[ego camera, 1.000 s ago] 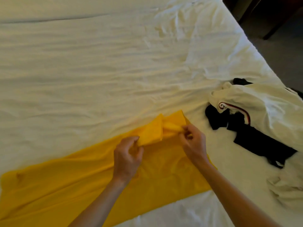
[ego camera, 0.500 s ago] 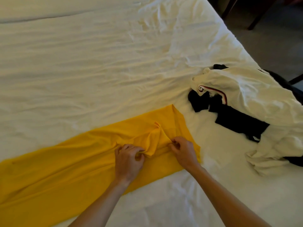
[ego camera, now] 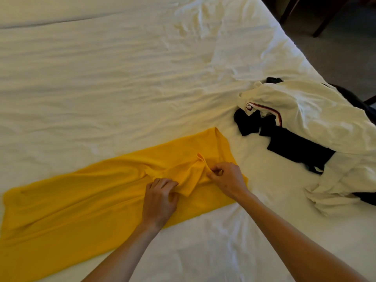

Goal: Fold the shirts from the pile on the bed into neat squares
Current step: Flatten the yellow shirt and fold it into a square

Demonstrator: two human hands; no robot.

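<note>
In the head view, a yellow shirt [ego camera: 87,202] lies spread in a long band across the white bed [ego camera: 114,82], running from the 8 o'clock corner of the frame up toward the centre, where its far end stops just short of the pile. Most of it lies flat with a few long creases; near its upper end a loose flap of the fabric is raised into a small peak between the two hands.

The left hand [ego camera: 159,200] sits just below the frame's centre, at about 6 o'clock from the raised flap. Its grip is clenched on the yellow cloth, fingers curled over a pinched fold at the flap's lower edge, knuckles up and the forearm running down to the bottom edge.

The right hand [ego camera: 226,181] is at about 3 o'clock from the flap, just beside the left hand but not touching it. Its grip is grasping the shirt too: thumb and fingertips pinch the flap's right edge, the forearm stretching away to the 5 o'clock corner.

At 3 o'clock in the frame, near the bed's right edge, a crumpled white shirt [ego camera: 317,119] with a red and dark striped trim lies heaped over a black garment [ego camera: 295,147]; this pile sits apart from the yellow shirt, bare sheet between them. Beyond the bed's edge, at 1 o'clock, is dim floor [ego camera: 335,49] with dark furniture legs.
</note>
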